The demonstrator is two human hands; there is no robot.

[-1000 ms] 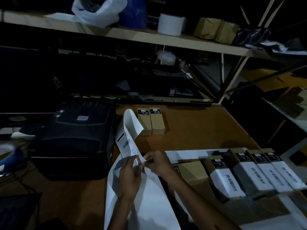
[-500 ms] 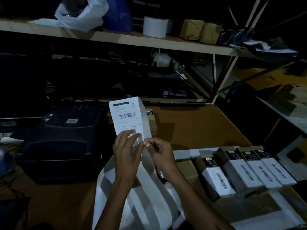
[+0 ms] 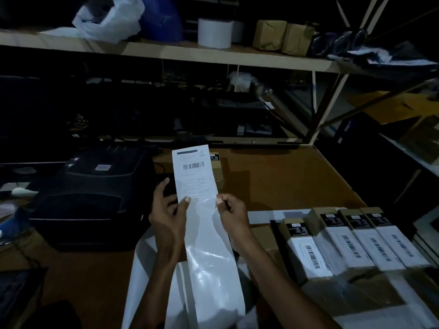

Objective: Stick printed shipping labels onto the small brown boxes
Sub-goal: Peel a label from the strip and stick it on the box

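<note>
Hands pinch a label strip [image 3: 204, 233] upright: left hand [image 3: 169, 216] and right hand [image 3: 231, 213] at opposite edges (labelled brown boxes [image 3: 351, 241] rightward).

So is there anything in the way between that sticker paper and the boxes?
Nothing visible blocks it. Both hands, left hand and right hand, hold the label up over the table. The labelled boxes lie to the right, open air between.

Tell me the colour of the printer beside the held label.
Black, seen in the head view: the printer sits left of the label.
</note>
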